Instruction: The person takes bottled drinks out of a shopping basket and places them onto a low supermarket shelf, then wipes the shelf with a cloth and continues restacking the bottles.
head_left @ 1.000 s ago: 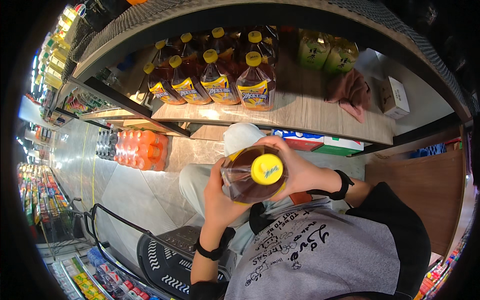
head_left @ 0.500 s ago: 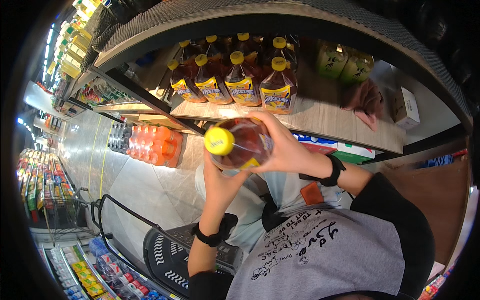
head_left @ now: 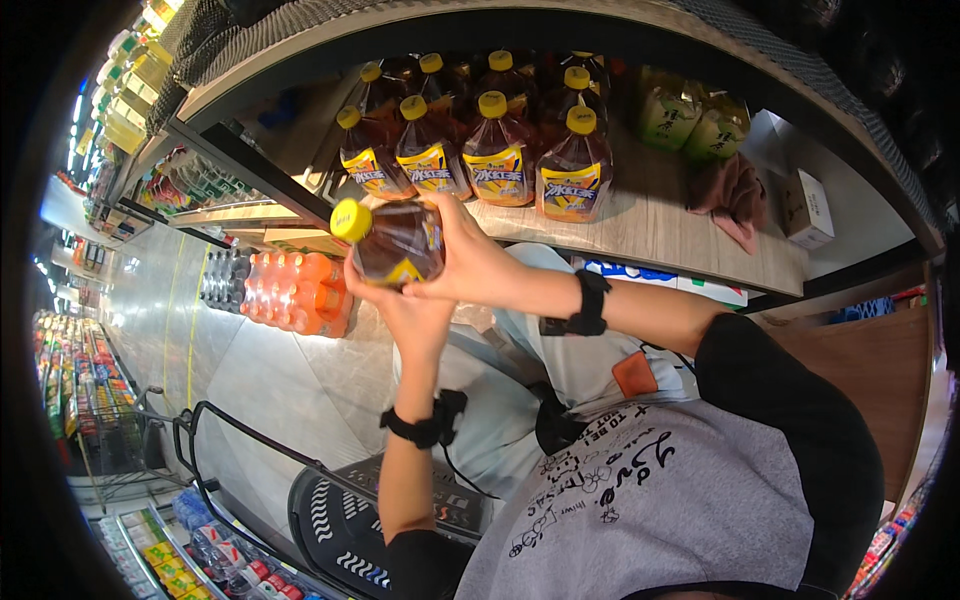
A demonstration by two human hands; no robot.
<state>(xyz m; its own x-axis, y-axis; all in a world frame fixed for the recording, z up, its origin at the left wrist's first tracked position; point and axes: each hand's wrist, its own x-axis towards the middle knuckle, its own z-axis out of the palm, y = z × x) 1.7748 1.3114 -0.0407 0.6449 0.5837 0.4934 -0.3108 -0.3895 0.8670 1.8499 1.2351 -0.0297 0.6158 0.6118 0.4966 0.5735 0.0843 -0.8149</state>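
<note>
A large bottle of dark reddish-brown tea (head_left: 395, 245) with a yellow cap is tilted in the air, cap toward the left, in front of the shelf. My left hand (head_left: 405, 315) grips its underside near the shoulder. Around its base end closes my right hand (head_left: 465, 255), fingers partly hidden behind the bottle. Beyond it, rows of matching tea bottles (head_left: 500, 160) stand upright on the wooden shelf (head_left: 640, 235), yellow caps up. The held bottle is apart from them.
Right on the shelf are green bottles (head_left: 690, 120), a brown cloth (head_left: 730, 205) and a white box (head_left: 808, 210). Shrink-wrapped orange drinks (head_left: 295, 290) sit on the floor at left. A black cart (head_left: 335, 520) stands at lower left. The shelf's dark post (head_left: 255, 170) is near the bottle.
Both hands have carried the bottle left and slightly up, away from my body's front. Its cap now points further left. The shelf bottles stand as before.
</note>
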